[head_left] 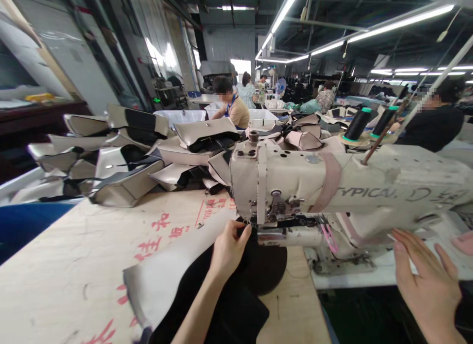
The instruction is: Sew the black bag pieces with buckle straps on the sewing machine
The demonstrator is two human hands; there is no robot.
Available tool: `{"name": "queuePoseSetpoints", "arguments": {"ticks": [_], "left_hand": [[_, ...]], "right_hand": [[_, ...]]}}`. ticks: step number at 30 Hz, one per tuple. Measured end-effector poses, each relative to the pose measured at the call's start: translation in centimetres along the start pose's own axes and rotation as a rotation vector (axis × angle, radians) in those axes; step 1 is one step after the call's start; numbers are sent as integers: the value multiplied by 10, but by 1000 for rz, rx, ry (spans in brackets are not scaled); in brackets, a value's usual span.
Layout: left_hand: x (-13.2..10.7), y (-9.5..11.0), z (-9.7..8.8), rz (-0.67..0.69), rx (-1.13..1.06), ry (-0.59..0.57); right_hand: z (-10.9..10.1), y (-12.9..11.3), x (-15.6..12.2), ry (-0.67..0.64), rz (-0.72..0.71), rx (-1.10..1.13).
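My left hand (229, 250) is closed, thumb and fingertips pinching the edge of a black leather-like bag piece (244, 309) just below the needle area of a sewing machine (291, 176). A pale panel (162, 275) of the work lies beside the black part, its far end curling at the left. Exactly where the needle meets the work is hidden by the machine head. On the right, my right hand (424, 280) is open, fingers stretched out, by the lower body of the machine. Whether its fingertips touch the machine I cannot tell.
Stacked beige-and-black bags (125, 181) cover the back of the wooden tabletop (92, 265). Pink-handled thread snips (328, 237) hang by the machine arm. Black thread spools (357, 124) stand on top behind it. A co-worker (236, 107) sits beyond the pile, another person (432, 117) at the right.
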State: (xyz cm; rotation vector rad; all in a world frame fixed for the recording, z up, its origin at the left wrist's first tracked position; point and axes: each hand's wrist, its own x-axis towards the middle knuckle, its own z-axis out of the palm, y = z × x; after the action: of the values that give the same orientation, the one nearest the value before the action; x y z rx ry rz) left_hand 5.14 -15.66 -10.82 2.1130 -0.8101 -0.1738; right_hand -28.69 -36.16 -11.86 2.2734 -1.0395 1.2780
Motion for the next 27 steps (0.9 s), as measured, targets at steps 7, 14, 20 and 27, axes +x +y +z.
{"name": "queuePoseSetpoints", "arguments": {"ticks": [7,14,20,27], "left_hand": [[3,-5,8,-29,-60,37],[13,-6,11,-61,-19,68],[26,1,5,-25,56,15],[29,3,1,-8,31,-19]], "right_hand": [[6,-9,-5,20,-1,-56],[4,-9,-1,5,-18,-60],[5,-6,-4,-23,-12,-63],[7,-1,-7,-52,-22,-44]]}}
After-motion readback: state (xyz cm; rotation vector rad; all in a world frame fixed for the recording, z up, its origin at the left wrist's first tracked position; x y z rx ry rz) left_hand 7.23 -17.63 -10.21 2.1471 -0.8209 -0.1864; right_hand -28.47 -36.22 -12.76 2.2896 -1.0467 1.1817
